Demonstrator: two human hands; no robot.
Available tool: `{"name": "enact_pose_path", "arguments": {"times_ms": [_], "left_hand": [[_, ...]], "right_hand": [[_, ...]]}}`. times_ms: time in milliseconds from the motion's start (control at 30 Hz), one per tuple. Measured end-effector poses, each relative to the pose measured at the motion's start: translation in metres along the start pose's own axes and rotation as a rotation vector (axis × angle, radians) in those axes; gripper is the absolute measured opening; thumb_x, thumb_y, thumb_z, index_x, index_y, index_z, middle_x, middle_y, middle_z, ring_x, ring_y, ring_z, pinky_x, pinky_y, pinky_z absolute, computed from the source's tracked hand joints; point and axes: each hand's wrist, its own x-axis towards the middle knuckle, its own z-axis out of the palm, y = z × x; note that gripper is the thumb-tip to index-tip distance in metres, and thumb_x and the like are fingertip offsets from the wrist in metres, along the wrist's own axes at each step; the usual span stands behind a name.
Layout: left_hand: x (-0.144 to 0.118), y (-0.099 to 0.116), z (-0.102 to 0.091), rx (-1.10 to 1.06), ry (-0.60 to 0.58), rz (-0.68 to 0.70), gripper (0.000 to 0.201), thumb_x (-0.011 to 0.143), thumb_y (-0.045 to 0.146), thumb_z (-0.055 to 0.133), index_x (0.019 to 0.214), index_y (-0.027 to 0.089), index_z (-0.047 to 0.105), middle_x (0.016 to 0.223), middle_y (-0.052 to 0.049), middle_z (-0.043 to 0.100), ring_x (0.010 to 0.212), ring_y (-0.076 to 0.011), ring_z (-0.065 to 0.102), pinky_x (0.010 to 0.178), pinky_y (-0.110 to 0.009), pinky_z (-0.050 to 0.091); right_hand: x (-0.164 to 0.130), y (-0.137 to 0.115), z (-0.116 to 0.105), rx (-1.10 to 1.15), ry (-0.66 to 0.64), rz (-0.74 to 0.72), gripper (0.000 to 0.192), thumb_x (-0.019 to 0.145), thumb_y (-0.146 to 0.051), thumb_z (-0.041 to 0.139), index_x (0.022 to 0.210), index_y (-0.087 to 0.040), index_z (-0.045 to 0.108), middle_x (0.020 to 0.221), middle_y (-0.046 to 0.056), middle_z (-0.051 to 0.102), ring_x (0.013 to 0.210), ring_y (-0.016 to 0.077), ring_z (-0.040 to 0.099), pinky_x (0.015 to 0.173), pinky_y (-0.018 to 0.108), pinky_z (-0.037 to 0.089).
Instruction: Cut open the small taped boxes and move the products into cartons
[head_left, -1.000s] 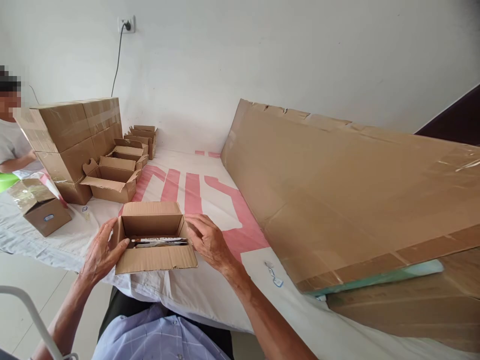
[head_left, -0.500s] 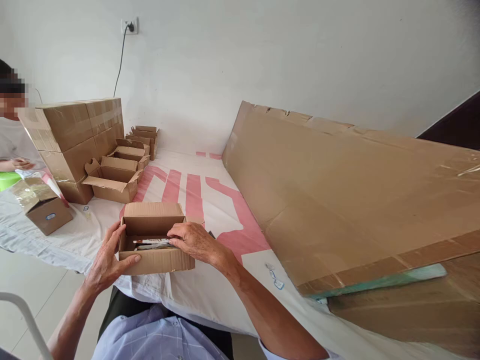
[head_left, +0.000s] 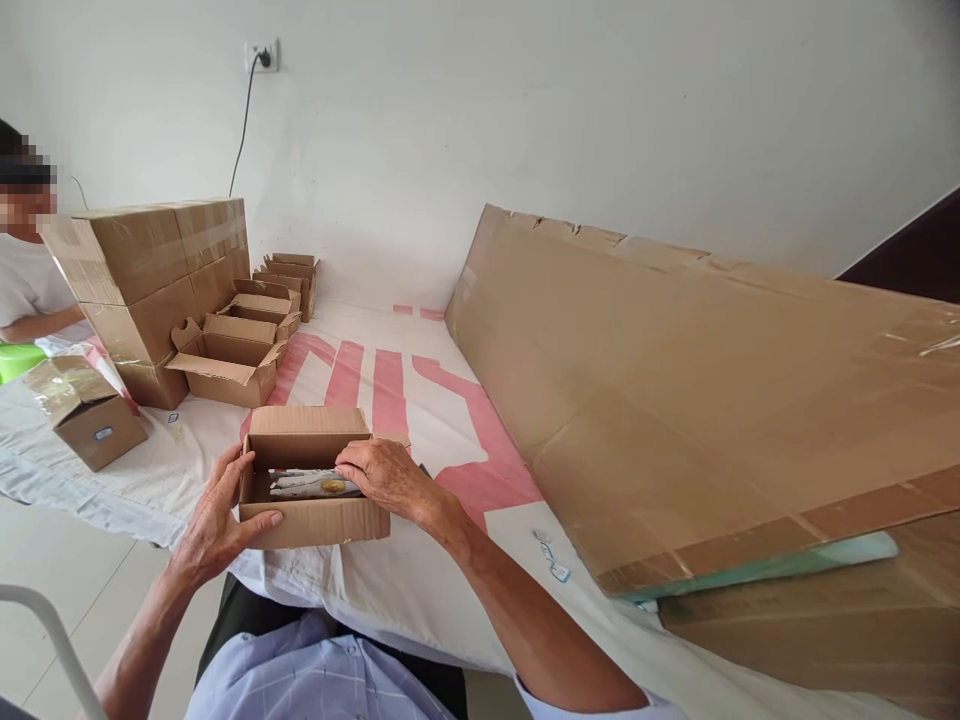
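A small open cardboard box [head_left: 311, 520] stands at the near edge of a table covered with a white and pink cloth [head_left: 405, 380]. Flat printed packets [head_left: 311, 485] lie inside it. My left hand [head_left: 217, 515] grips the box's left end, thumb on its front wall. My right hand [head_left: 382, 478] reaches into the box from the right, fingers pressing on the packets.
A big flat cardboard sheet [head_left: 697, 390] leans across the right half of the table. Several open small boxes [head_left: 229, 365] and stacked sealed cartons [head_left: 154, 270] stand at the left. One taped box [head_left: 86, 410] sits near another person [head_left: 26, 270] at the far left.
My right hand moved from the box's right flap into the box onto the packets. My left hand closed around the box's left end. The packets now lie flatter, showing their printed faces.
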Motion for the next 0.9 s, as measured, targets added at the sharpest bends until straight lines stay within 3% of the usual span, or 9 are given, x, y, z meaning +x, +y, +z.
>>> {"name": "enact_pose_path", "arguments": {"times_ms": [233,500,633,733,900], "left_hand": [[0.001,0.003,-0.002,0.02,0.001,-0.001,0.074,0.091,0.061,0.078,0.154,0.028,0.057,0.172,-0.015,0.043,0.155,-0.0415,0.049,0.123,-0.057,0.05],[0.004,0.006,-0.005,0.044,-0.017,-0.022,0.077,0.089,0.061,0.079,0.155,0.027,0.056,0.171,-0.016,0.043,0.154,-0.0417,0.051,0.123,-0.057,0.049],[0.011,0.006,-0.011,0.061,-0.053,-0.01,0.085,0.084,0.064,0.082,0.155,0.025,0.055,0.172,-0.018,0.039,0.154,-0.043,0.05,0.124,-0.058,0.049],[0.018,0.005,-0.015,0.094,-0.101,-0.007,0.087,0.083,0.064,0.083,0.155,0.023,0.055,0.175,-0.019,0.035,0.157,-0.0439,0.046,0.125,-0.06,0.046],[0.029,0.004,-0.021,0.156,-0.168,-0.006,0.089,0.082,0.064,0.082,0.156,0.023,0.055,0.175,-0.019,0.037,0.155,-0.0457,0.047,0.124,-0.065,0.045]], "right_hand": [[-0.004,0.002,0.003,0.003,0.005,-0.034,0.025,0.107,-0.019,0.059,0.098,-0.02,0.082,0.103,0.007,0.082,0.093,0.0205,0.072,0.08,0.032,0.044],[-0.006,0.007,-0.008,0.117,-0.104,-0.049,0.016,0.098,-0.031,0.072,0.105,-0.023,0.083,0.108,0.006,0.08,0.1,0.0237,0.069,0.084,0.033,0.046],[0.002,0.012,-0.012,0.072,-0.156,-0.046,0.011,0.091,-0.029,0.076,0.099,-0.026,0.083,0.098,0.003,0.079,0.093,0.0233,0.069,0.078,0.031,0.043],[0.009,0.011,-0.009,0.003,-0.182,-0.084,0.013,0.095,-0.025,0.07,0.09,-0.026,0.082,0.091,0.003,0.078,0.087,0.0219,0.068,0.076,0.031,0.04],[0.016,0.01,0.004,-0.087,-0.063,-0.086,0.03,0.105,-0.02,0.053,0.089,-0.022,0.078,0.093,0.007,0.078,0.089,0.0208,0.068,0.078,0.031,0.039]]}}
